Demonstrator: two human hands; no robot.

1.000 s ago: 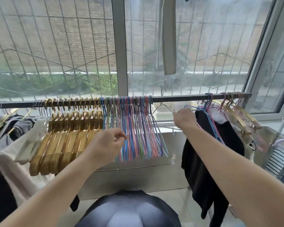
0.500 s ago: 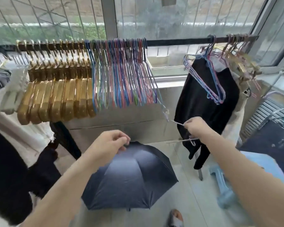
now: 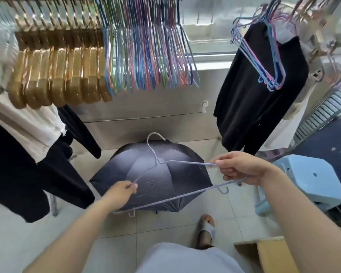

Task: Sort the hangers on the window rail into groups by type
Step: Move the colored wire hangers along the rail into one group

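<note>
Both hands hold one pale wire hanger (image 3: 177,196) low over the dark umbrella (image 3: 152,174), with open floor (image 3: 114,229) below. Left hand (image 3: 119,191) pinches one end; right hand (image 3: 242,167) grips the other. Half a second ago only the right held it, and the gold hangers (image 3: 57,75) looked lower

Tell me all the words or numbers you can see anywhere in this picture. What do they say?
Nothing here can be read.
Faint pale marks on the dark navy panel at the right edge: too small and blurred to read.
The thin pale lilac wire hanger held in both hands, the open dark umbrella and the light blue plastic stool: no text visible.
</note>
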